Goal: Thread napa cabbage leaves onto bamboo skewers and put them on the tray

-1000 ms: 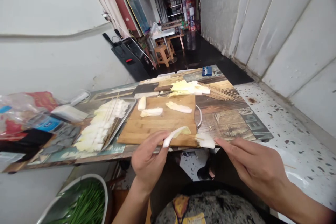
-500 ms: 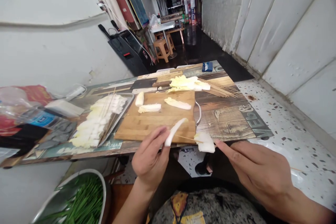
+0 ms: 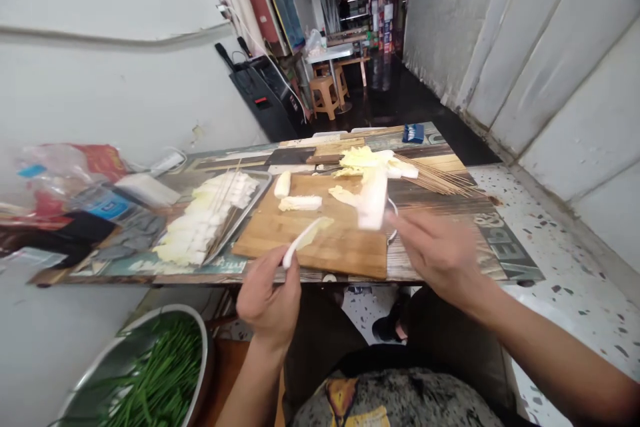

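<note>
My left hand is closed on a pale strip of cabbage, held over the near edge of the wooden cutting board. My right hand is blurred by motion over the board's right side and holds a white cabbage piece, apparently on a thin skewer. Loose cabbage pieces lie on the board. Behind it are a heap of cabbage leaves and a bundle of bamboo skewers.
A metal tray at the left holds rows of skewered cabbage. A cleaver lies behind the board. Bags and packets crowd the table's left end. A metal bowl of green chives sits low left.
My right hand has moved forward and up over the board with the white cabbage piece. My left hand has drawn its strip slightly left. The camera has shifted.
</note>
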A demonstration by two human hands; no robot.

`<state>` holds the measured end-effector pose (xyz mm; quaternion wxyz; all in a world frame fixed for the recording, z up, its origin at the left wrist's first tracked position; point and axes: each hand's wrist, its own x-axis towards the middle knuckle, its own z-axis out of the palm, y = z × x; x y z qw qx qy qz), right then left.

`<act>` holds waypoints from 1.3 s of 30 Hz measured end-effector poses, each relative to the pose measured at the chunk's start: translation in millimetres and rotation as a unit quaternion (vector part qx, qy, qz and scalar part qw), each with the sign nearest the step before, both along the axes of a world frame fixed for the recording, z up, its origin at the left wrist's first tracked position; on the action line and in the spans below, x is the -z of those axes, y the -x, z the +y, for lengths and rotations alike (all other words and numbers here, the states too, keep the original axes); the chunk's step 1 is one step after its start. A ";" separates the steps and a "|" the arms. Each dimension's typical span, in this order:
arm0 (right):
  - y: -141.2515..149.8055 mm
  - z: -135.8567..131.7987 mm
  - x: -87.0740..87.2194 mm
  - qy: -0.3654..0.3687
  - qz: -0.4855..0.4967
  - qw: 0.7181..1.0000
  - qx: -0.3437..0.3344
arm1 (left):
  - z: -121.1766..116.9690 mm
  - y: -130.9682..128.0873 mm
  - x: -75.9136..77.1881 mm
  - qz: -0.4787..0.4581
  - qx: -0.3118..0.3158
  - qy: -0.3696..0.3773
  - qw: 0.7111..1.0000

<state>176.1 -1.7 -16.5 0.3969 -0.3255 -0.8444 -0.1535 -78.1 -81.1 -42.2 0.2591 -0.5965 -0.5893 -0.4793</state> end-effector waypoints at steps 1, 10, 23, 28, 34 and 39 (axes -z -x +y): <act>4.4 -2.2 14.1 0.038 -0.022 0.999 -0.019 | -0.5 0.8 3.5 -0.001 0.010 0.019 1.000; 5.4 -21.4 61.6 0.181 -0.076 0.980 -0.032 | -7.6 7.9 32.6 0.015 0.070 0.080 0.994; -2.3 -33.1 34.8 0.114 -0.062 0.992 0.005 | -15.1 4.2 33.2 0.002 0.015 0.070 0.997; -15.5 -61.6 -0.4 0.090 -0.096 0.990 -0.042 | -23.7 -2.5 14.4 0.011 0.045 0.068 0.997; -23.0 -75.4 -15.7 0.104 -0.116 0.986 -0.067 | -33.7 -10.1 -6.0 -0.013 0.106 0.089 0.990; -19.5 -72.2 -16.1 0.103 -0.125 0.985 -0.061 | -32.3 -13.1 -12.5 0.004 0.131 0.091 0.987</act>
